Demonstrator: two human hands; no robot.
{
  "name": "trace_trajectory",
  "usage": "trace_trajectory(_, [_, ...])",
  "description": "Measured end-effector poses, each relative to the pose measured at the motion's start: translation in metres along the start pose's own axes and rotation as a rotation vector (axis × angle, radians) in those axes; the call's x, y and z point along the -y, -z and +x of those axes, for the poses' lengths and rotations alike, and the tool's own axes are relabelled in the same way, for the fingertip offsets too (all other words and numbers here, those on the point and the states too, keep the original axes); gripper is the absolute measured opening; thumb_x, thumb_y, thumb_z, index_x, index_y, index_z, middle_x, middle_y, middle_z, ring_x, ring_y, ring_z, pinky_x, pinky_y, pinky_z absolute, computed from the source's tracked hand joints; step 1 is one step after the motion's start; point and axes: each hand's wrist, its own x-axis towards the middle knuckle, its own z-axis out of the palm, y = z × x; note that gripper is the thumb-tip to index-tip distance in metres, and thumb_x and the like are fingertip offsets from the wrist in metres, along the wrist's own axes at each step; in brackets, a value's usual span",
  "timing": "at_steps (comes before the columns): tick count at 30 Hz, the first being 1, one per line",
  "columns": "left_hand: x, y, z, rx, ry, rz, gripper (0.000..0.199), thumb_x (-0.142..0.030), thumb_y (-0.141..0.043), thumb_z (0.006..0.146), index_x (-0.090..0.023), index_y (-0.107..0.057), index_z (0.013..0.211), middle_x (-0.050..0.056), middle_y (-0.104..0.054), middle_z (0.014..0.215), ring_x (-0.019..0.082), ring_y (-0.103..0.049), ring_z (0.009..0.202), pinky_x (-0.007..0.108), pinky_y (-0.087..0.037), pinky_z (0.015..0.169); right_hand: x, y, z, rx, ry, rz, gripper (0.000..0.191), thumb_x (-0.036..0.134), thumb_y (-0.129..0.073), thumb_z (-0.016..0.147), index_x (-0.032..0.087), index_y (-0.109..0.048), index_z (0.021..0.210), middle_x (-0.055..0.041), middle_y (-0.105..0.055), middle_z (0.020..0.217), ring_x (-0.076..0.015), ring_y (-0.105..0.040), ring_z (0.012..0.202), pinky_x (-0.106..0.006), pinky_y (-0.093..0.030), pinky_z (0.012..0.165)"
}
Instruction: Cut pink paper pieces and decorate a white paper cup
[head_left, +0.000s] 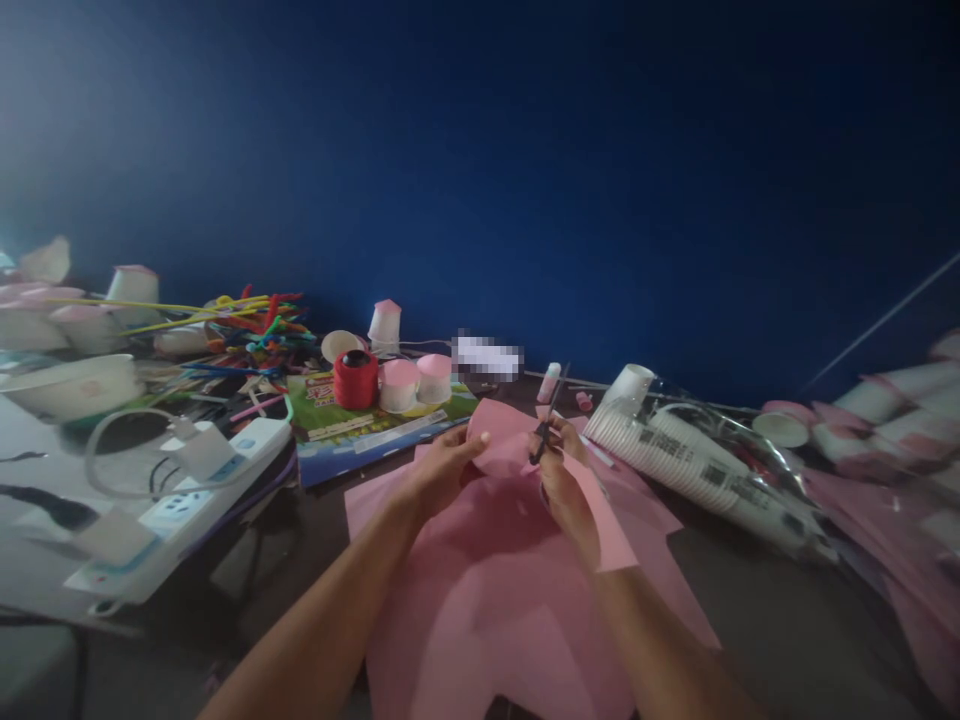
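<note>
My left hand [448, 468] pinches the left edge of a curved piece of pink paper [499, 435], thumb on top. My right hand [566, 485] is closed round the black handles of a pair of scissors [541, 440], whose blades point up and away. A strip of pink paper [609, 525] hangs over the right wrist, by the scissors. Beneath both hands lie large pink sheets [480, 600] with cut edges.
To the left are a power strip [180, 510], colourful pipe cleaners [262, 325], a red spool [356, 380] and pink-topped cups [400, 388]. A glue stick [549, 383] stands ahead. Bagged paper cups [682, 465] lie to the right.
</note>
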Motion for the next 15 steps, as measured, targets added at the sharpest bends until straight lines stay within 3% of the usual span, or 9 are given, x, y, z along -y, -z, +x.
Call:
trace_trajectory(3, [0.007,-0.003,0.003,-0.074,-0.003,0.012,0.031,-0.030,-0.080,0.064,-0.012,-0.068,0.086,0.007,-0.067,0.074,0.017,-0.061,0.061,0.028,-0.050,0.055,0.005,0.000,-0.005,-0.052,0.004,-0.042,0.041,0.041,-0.063,0.078,0.025,-0.057,0.115,-0.0043,-0.068,0.088,-0.0208,-0.062,0.076,-0.034,-0.049,0.070])
trace_trajectory(8, [0.006,-0.001,0.006,-0.273,-0.049,-0.021,0.022,-0.024,-0.079,0.058,-0.013,-0.061,0.065,0.000,-0.058,0.059,0.012,-0.054,0.053,0.024,-0.046,0.052,0.003,0.000,0.002,0.044,-0.048,0.033,0.037,0.047,-0.061,0.078,0.022,-0.063,0.105,0.0001,-0.061,0.064,-0.0181,-0.056,0.060,-0.031,-0.044,0.059])
trace_trajectory(12, [0.000,0.006,0.008,-0.361,-0.123,-0.046,0.025,-0.026,-0.080,0.055,-0.013,-0.061,0.065,-0.001,-0.057,0.060,0.010,-0.053,0.056,0.023,-0.045,0.055,-0.003,0.002,0.006,0.177,-0.087,0.055,0.036,0.047,-0.060,0.079,0.016,-0.066,0.096,0.0025,-0.053,0.054,-0.0149,-0.049,0.053,-0.028,-0.037,0.053])
trace_trajectory(15, [-0.002,0.011,0.010,-0.361,-0.147,-0.058,0.025,-0.027,-0.080,0.057,-0.013,-0.065,0.072,-0.002,-0.056,0.062,0.010,-0.052,0.058,0.023,-0.044,0.058,-0.002,0.004,0.004,0.295,-0.111,0.046,0.036,0.047,-0.061,0.078,0.016,-0.067,0.095,0.0022,-0.053,0.055,-0.0139,-0.048,0.054,-0.027,-0.035,0.052])
